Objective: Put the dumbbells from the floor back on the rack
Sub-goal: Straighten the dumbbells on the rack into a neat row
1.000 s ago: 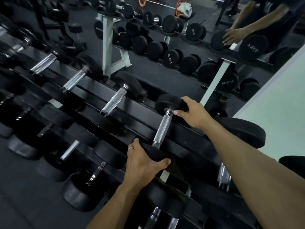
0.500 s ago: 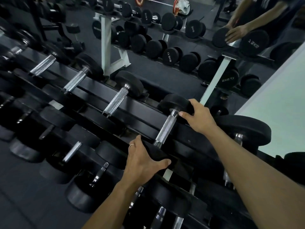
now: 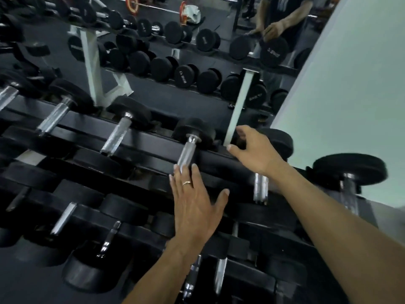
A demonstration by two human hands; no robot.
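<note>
A black dumbbell [image 3: 192,134] with a chrome handle lies across the top tier of the black rack [image 3: 140,139], its far head behind the rail. My left hand [image 3: 197,200], wearing a ring, lies flat over the dumbbell's near end with fingers spread; the fingertips touch the low end of the handle. Holding nothing, my right hand [image 3: 254,150] hovers open just right of the far head, above the top rail. More black dumbbells fill the rack's tiers on both sides.
A mirror behind the rack reflects rows of dumbbells and a person's arms. A pale green wall [image 3: 350,84] stands at the right. Another dumbbell [image 3: 348,170] sits on the top tier to the right. Dark floor [image 3: 26,281] shows at the lower left.
Both hands have let go of the dumbbell's heads. The left hand opened flat over the near end and the right hand lifted off to the right. The dumbbell stays on the rack.
</note>
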